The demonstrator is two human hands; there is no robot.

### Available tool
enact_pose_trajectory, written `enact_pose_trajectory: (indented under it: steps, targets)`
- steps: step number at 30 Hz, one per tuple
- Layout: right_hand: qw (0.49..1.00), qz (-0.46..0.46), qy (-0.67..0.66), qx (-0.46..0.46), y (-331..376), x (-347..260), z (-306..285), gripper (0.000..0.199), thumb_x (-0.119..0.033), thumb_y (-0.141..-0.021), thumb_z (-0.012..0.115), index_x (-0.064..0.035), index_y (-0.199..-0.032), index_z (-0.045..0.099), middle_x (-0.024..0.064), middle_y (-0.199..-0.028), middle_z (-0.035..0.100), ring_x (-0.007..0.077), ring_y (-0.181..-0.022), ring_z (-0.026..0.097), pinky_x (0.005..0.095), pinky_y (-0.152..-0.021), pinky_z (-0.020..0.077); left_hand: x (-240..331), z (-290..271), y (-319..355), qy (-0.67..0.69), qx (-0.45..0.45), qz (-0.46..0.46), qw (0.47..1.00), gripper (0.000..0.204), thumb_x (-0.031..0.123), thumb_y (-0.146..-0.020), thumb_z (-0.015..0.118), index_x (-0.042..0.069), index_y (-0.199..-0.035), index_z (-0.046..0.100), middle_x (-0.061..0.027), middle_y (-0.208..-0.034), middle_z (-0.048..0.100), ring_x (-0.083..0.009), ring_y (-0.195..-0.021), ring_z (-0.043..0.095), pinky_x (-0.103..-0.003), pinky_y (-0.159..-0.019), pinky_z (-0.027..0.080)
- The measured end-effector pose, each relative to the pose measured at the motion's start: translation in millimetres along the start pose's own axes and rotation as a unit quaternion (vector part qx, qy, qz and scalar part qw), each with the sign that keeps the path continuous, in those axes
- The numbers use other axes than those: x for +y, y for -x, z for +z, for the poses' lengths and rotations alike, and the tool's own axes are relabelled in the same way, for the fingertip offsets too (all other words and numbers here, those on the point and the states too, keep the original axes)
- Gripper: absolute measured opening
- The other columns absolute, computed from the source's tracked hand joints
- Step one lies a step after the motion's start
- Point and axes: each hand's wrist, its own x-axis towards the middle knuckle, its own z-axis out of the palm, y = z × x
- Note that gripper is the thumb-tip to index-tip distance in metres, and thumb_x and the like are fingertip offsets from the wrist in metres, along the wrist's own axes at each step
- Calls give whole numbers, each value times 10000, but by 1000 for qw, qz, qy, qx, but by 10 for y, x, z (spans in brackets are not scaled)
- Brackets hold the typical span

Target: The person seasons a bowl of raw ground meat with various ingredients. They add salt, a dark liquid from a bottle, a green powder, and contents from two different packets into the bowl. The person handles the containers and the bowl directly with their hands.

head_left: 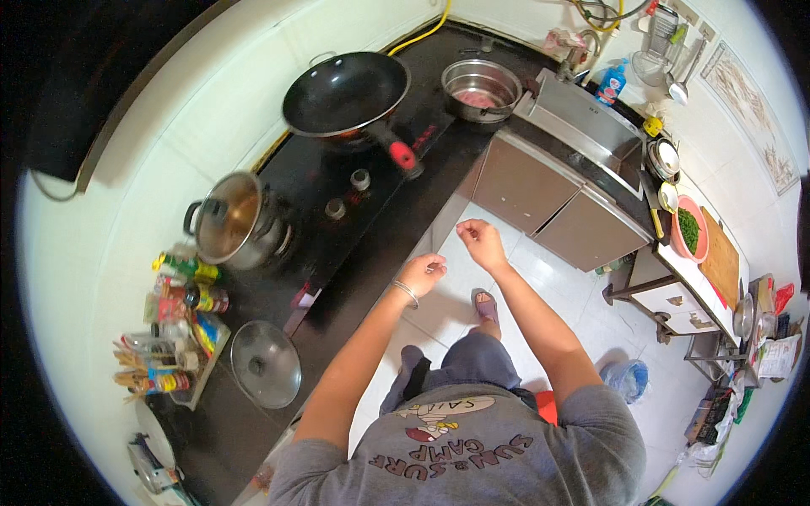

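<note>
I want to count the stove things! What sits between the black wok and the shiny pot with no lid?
In the head view, two round stove knobs lie on the black cooktop between the wok and the open steel pot.

Both bare forearms extended forward, left hand [423,272] loosely curled with a thin metal bracelet [406,292] at the wrist, right hand [481,242] loosely curled, empty.
</note>
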Motion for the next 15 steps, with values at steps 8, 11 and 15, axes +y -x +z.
enact_pose_trajectory:
  steps: [8,11,15]
  targets:
    - [991,102,-55,70,-2642,1122,-1191,418,-381,-865,573,16,-984,633,202,-887,668,327,-882,646,386,-793,485,876,77,-2601,147,133,-76,977,252,182,-891,583,7,-1072,596,-43,-911,629,-138,-780,600,-259,-704,489]
    - [988,121,16,97,-3590,1446,-1333,523,-423,-857,597,42,-1095,568,152,-848,637,244,-761,624,343,-634,505,1138,11,-3444,207,175,-176,946,375,304,-918,550,8,-1147,544,-94,-1026,610,-194,-872,615,-317,-731,513]
    - [971,234,-27,36,-4370,1691,-1366,614,-429,-828,624,48,-1188,481,200,-1084,564,289,-900,597,410,-631,548,1484,-46,-4136,267,203,-290,896,526,397,-912,531,-4,-1247,472,-173,-1192,536,-286,-1016,588,-411,-810,523]
